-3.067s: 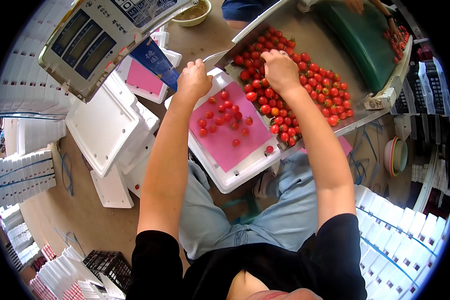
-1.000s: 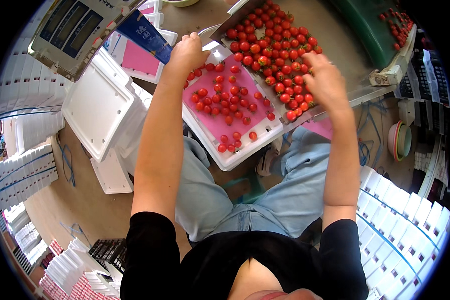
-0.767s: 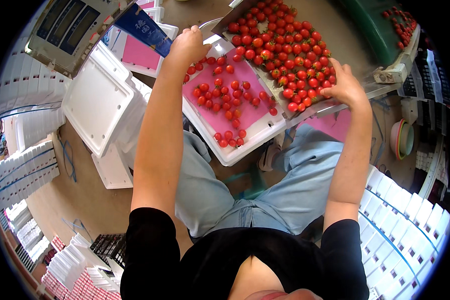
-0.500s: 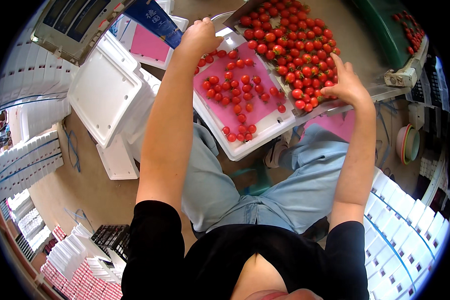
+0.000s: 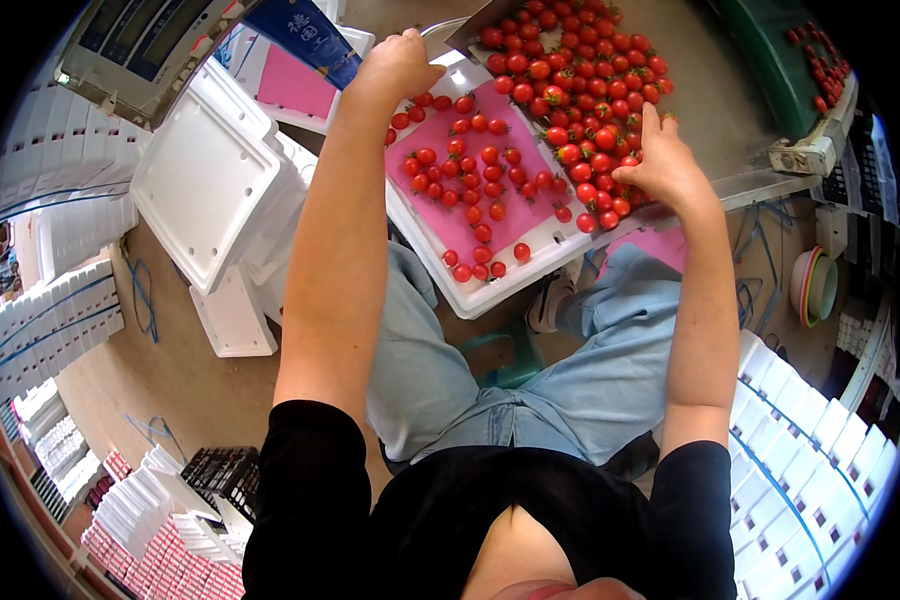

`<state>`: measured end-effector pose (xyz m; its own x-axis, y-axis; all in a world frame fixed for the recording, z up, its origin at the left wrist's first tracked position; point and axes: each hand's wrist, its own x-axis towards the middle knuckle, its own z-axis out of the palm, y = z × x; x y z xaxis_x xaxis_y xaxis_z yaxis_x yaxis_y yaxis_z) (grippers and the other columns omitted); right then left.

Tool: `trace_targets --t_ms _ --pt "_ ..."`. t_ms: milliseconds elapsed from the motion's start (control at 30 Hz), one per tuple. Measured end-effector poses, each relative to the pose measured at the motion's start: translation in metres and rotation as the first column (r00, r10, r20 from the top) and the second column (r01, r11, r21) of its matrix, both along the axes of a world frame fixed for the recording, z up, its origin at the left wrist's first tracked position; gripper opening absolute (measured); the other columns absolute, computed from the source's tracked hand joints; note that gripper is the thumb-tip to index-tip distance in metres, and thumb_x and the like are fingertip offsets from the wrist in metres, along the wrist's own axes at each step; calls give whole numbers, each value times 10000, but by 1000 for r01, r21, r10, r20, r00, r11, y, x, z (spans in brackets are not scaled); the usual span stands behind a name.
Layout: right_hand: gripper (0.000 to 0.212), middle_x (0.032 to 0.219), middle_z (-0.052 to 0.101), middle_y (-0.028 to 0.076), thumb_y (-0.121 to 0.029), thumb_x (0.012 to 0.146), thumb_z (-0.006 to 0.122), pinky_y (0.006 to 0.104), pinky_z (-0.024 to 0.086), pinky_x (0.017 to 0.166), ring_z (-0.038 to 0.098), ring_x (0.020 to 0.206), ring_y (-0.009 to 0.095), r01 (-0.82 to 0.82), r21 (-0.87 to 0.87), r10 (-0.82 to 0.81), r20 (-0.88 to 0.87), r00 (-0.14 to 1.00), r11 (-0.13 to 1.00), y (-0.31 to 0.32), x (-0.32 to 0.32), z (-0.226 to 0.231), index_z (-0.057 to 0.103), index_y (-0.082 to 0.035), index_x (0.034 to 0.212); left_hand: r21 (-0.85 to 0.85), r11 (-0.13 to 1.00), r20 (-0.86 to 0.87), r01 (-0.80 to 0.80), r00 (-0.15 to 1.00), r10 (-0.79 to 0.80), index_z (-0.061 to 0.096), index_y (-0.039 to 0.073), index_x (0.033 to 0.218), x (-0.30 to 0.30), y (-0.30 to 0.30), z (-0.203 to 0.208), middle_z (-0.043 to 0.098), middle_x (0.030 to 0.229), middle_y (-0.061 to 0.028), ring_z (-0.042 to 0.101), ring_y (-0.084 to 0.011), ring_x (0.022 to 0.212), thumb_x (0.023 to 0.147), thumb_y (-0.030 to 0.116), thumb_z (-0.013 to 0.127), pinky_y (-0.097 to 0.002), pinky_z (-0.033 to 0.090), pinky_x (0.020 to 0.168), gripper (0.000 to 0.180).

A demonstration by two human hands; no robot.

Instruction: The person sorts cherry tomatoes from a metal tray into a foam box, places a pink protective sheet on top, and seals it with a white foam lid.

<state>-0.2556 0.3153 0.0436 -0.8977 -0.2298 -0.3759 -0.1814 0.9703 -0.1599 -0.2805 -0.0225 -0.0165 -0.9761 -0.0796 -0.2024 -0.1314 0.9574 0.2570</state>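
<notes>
Small round red tomatoes (image 5: 605, 138) lay on the white foam box (image 5: 548, 243) and in a big pile right of it. The bare right hand (image 5: 672, 165), thumb and fingers apart, curved around the pile's edge. The bare left hand (image 5: 400, 66) was by the box's far end; I couldn't tell its grip.

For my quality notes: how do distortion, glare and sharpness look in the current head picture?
Head view: strong fisheye, black surround, with the stacked white boxes at lower right fanning along the curved rim; head view: those boxes look washed-out, and a small glare patch shows on the pink-lined white box near the left hand; head view: cherry tomatoes look fairly crisp.
</notes>
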Motion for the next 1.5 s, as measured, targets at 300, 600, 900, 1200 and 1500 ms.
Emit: trace_targets --t_ms 300,600,900,1200,1500 --pt "791 1246 503 368 -218 717 860 467 521 961 577 1135 480 -49 -56 53 68 996 997 -22 7 1 348 90 1236 -19 1000 72 -15 997 16 566 -32 1224 -6 3 2 650 1200 -227 633 -369 1127 816 429 747 -426 524 958 641" --pt "811 1261 547 233 -314 763 801 424 499 931 597 1110 355 -65 -379 157 218 963 923 -46 5 9 424 -14 1416 31 1000 70 1 998 -3 540 -85 1195 -1 1 5 660 1118 -290 644 -414 1062 844 395 733 -455 520 920 626" --pt "807 1545 335 124 -520 838 690 575 234 1166 300 1418 404 -359 -173 249 -454 855 917 -97 -16 -57 333 -279 1521 30 1000 42 8 999 -9 532 -79 1209 -2 5 1 635 1167 -290 623 -412 1104 832 390 747 -452 504 952 639" --pt "610 1285 529 120 -369 811 745 559 464 944 479 1224 423 -439 -39 433 -106 895 898 -119 38 -13 537 -166 1347 57 998 31 2 999 -4 511 -64 1235 2 0 0 606 1209 -299 607 -425 1125 828 369 751 -461 497 966 641" --pt "837 1138 633 224 -348 618 864 446 509 903 619 1086 382 -121 220 88 151 985 968 -4 9 44 507 -55 1316 50 999 24 -8 1000 7 528 -27 1239 2 0 -3 603 1236 -255 623 -382 1133 841 384 732 -438 526 946 608"
